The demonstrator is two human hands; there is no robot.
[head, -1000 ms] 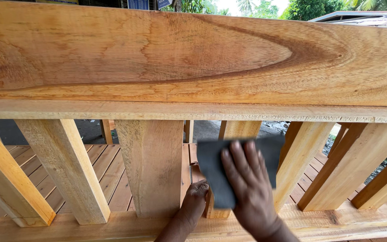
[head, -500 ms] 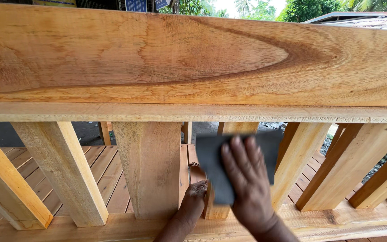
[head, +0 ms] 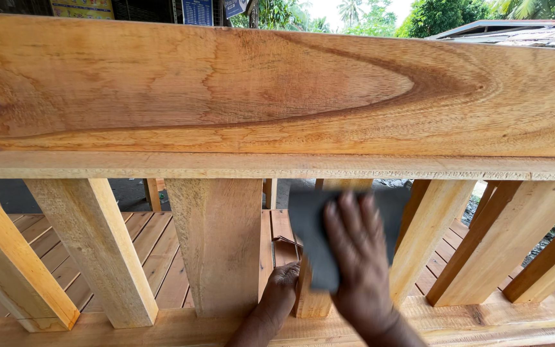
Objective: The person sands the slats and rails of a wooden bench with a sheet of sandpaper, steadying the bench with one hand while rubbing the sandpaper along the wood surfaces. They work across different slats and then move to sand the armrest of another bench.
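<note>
My right hand (head: 361, 263) presses a dark grey sheet of sandpaper (head: 313, 238) flat against an upright wooden baluster (head: 345, 185), which the sheet mostly hides. The hand is blurred. My left hand (head: 277, 295) grips the lower part of that same baluster near the bottom rail (head: 162, 324). A wide, grained wooden top rail (head: 226, 90) runs across the whole view above both hands.
More pale wooden balusters stand on both sides, one wide (head: 216, 244) just left of my hands and others (head: 428, 238) to the right. A plank deck floor (head: 155, 250) shows behind them. Trees and a roof lie beyond the rail.
My right hand has slid the sandpaper upward along the baluster, toward the top rail. My left hand has kept its hold low on the baluster.
</note>
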